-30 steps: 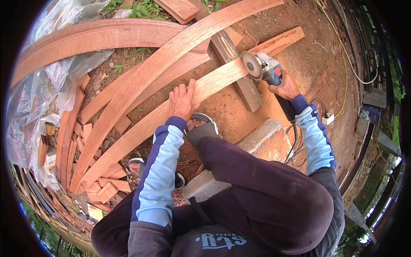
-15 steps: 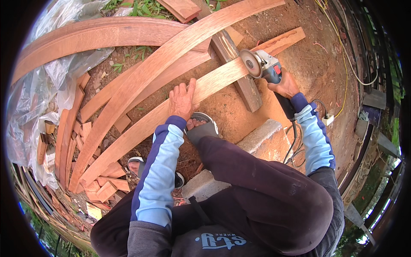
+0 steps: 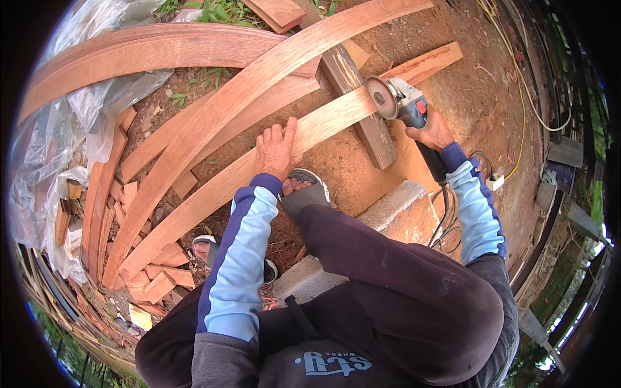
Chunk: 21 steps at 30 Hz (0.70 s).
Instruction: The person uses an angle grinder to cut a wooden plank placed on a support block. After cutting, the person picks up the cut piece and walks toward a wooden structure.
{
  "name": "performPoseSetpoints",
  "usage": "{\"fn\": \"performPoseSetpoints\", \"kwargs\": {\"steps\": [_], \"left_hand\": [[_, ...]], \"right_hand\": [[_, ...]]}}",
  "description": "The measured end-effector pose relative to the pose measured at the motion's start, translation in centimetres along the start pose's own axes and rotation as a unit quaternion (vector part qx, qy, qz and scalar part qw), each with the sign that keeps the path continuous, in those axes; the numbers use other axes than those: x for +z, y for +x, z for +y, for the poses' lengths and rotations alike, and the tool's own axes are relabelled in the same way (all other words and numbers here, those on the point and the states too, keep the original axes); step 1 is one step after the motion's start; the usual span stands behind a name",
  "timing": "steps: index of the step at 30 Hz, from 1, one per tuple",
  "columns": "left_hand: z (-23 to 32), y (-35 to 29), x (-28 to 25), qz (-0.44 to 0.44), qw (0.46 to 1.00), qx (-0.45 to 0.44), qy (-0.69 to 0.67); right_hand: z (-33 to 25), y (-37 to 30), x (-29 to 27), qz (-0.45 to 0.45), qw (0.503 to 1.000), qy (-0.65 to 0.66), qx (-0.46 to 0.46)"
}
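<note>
My left hand (image 3: 275,152) presses on a long curved wooden board (image 3: 213,195), its fingers bent over the far edge. In my right hand (image 3: 435,132) is a blue-grey angle grinder (image 3: 411,108), gripped round its body. The grinder's round disc (image 3: 381,97) is at the board's right end and looks to be touching it. Under that end lies a dark wooden beam (image 3: 372,139) on the ground. My foot (image 3: 299,184), in a sandal, is close beside the board, just below my left hand.
More curved boards (image 3: 194,143) lie beyond and to the left. Wood offcuts (image 3: 158,284) are heaped at lower left, near plastic sheeting (image 3: 48,161). A concrete block (image 3: 394,205) stands by my knee. The grinder's black cord (image 3: 446,220) loops at right, near a white socket (image 3: 495,182).
</note>
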State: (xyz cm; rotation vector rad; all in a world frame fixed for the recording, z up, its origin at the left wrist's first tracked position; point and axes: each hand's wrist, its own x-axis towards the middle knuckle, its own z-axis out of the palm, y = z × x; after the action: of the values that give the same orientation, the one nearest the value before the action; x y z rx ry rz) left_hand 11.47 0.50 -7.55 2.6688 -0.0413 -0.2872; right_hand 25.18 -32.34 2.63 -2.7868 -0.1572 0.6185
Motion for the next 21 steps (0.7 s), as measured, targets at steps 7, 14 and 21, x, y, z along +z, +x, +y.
{"fn": "performPoseSetpoints", "kwargs": {"steps": [7,14,21], "left_hand": [[0.0,-0.1,0.0,0.003,1.000,-0.001,-0.001],[0.0,0.0,-0.2,-0.007,1.000,-0.001,0.005],[-0.1,-0.2,0.0,-0.008,1.000,-0.018,-0.010]], "right_hand": [[-0.3,0.8,0.2,0.002,1.000,-0.005,0.003],[0.0,0.4,-0.1,0.052,0.997,0.060,-0.012],[-0.1,-1.5,-2.6,0.143,0.979,0.130,0.071]]}}
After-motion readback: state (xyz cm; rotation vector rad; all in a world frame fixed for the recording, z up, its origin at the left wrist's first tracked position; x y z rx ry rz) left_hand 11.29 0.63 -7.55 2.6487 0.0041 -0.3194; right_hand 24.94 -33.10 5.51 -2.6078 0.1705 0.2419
